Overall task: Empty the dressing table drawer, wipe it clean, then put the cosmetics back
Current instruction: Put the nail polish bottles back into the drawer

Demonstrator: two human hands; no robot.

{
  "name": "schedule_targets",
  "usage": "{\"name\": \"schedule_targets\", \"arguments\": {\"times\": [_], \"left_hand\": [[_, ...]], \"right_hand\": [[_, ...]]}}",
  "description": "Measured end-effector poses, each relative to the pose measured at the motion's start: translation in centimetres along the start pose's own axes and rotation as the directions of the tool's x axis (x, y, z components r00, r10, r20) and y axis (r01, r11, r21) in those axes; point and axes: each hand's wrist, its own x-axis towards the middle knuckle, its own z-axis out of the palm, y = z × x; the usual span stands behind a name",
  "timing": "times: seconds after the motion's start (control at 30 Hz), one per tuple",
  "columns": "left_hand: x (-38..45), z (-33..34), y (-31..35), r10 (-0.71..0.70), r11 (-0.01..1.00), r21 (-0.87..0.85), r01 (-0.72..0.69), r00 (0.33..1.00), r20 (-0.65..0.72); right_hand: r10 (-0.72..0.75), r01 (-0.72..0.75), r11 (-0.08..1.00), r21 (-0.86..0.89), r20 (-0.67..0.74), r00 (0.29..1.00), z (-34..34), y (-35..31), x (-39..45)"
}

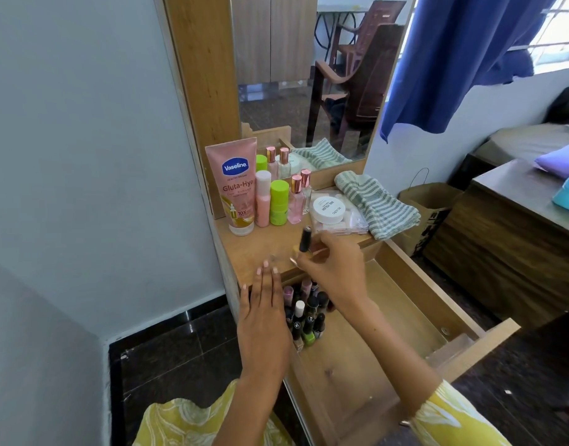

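The wooden drawer of the dressing table stands pulled out. Several nail polish bottles cluster in its near-left corner; the rest of its floor is bare. My right hand hovers over the tabletop edge, shut on a black-capped nail polish bottle. My left hand lies flat with fingers together, fingertips on the tabletop's front edge, holding nothing. On the tabletop stand a pink Vaseline tube, a pink bottle, a green bottle and perfume bottles.
A white jar sits on a clear packet next to a striped green cloth. The mirror rises behind. A paper bag and a dark wooden unit stand to the right of the drawer.
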Motion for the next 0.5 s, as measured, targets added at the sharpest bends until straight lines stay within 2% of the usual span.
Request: {"name": "schedule_targets", "arguments": {"times": [0.13, 0.23, 0.37, 0.5], "left_hand": [[-0.2, 0.3, -0.1, -0.006, 1.0, 0.022, 0.005, 1.0, 0.021], [-0.2, 0.3, -0.1, -0.01, 0.999, 0.053, 0.008, 0.999, 0.049], [-0.2, 0.3, -0.1, -0.021, 0.998, 0.065, 0.016, 0.998, 0.067], [-0.2, 0.3, -0.1, -0.028, 0.996, 0.088, 0.021, 0.997, 0.077]], "right_hand": [[-0.001, 0.001, 0.999, -0.051, -0.007, 1.0, -3.0, 1.9, -2.8], [0.089, -0.077, 0.987, -0.139, 0.081, 0.993, -4.2, 3.8, -3.9], [0.205, -0.146, 0.96, -0.239, 0.245, 0.948, -3.5, 5.7, -5.0], [0.236, -0.143, 0.943, -0.302, 0.301, 0.924, -1.7, 6.7, -5.3]]}}
